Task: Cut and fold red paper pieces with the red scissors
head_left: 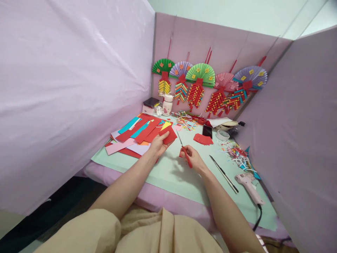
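My left hand [159, 144] grips a piece of red paper [169, 135], thumb on top, above the pale green table cover. In my right hand [193, 157] is a pair of scissors [185, 151] with red handles, its blades pointing up and away toward the paper. A gap separates the blades from the red paper. A small bit of red shows beside my right fingers; I cannot tell whether it is paper or part of the handle. Behind my right hand lies a small pile of cut red paper pieces [203, 139].
Colored paper strips [139, 131] cover the table's left side. A phone [207, 131], a tape roll [222, 135] and paper scraps [237, 154] lie at the right. Nearer are a slim knife [223, 174] and a corded glue gun [250, 188]. Paper fan decorations [200, 75] hang behind a bottle [167, 105].
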A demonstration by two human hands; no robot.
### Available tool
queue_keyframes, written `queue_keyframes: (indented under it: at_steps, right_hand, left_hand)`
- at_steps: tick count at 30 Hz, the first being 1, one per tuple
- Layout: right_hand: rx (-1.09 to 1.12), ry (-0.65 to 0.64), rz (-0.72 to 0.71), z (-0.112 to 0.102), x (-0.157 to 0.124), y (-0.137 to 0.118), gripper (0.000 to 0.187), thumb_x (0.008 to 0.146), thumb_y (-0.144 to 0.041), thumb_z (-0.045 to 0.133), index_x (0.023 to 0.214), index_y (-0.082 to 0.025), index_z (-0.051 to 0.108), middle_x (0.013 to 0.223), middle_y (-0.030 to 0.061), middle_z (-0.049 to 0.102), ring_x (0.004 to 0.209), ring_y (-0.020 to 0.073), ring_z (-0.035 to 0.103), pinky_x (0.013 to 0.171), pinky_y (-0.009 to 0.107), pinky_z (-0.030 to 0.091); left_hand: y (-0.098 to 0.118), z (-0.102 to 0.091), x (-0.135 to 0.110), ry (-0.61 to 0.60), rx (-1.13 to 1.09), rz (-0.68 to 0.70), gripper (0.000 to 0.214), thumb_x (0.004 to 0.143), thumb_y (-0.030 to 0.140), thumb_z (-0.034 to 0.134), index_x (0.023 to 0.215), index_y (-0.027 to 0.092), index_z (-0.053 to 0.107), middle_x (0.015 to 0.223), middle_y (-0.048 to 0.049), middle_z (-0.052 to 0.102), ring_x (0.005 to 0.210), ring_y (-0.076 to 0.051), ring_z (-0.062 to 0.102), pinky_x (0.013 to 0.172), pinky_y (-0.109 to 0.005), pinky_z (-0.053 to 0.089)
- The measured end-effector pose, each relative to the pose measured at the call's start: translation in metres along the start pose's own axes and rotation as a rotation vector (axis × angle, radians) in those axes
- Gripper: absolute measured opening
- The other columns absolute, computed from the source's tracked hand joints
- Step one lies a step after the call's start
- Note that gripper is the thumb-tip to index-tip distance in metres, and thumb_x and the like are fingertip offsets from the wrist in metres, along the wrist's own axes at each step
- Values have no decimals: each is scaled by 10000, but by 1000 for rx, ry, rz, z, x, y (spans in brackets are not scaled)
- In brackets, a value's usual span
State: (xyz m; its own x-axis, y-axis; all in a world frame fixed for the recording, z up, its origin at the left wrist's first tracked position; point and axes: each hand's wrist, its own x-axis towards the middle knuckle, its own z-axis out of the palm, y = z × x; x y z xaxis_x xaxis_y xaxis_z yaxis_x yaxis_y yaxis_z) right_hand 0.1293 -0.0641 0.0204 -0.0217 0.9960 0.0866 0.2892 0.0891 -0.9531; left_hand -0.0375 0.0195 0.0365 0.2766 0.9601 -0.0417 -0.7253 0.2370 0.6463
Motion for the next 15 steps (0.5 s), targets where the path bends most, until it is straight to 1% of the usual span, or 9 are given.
queue_keyframes:
  at_steps: [7,15]
  right_hand:
    - [27,-37,37,4,-4,-7,412,714,-573,643,806,-194,511,612,-53,487,508,90,393,468,227,288]
    - [3,-47,29,3,-4,-6,396,722,-556,637,830,-193,520,646,-41,509,538,98,424,487,226,322]
  left_hand:
    - [2,4,-4,-1,-23,-11,193,768,118,678,954,148,638,926,-48,720,874,-174,685,926,-408,527]
    - [0,5,-4,-1,-22,-33,188,756,115,690,933,153,638,898,-36,718,855,-166,682,928,-416,518]
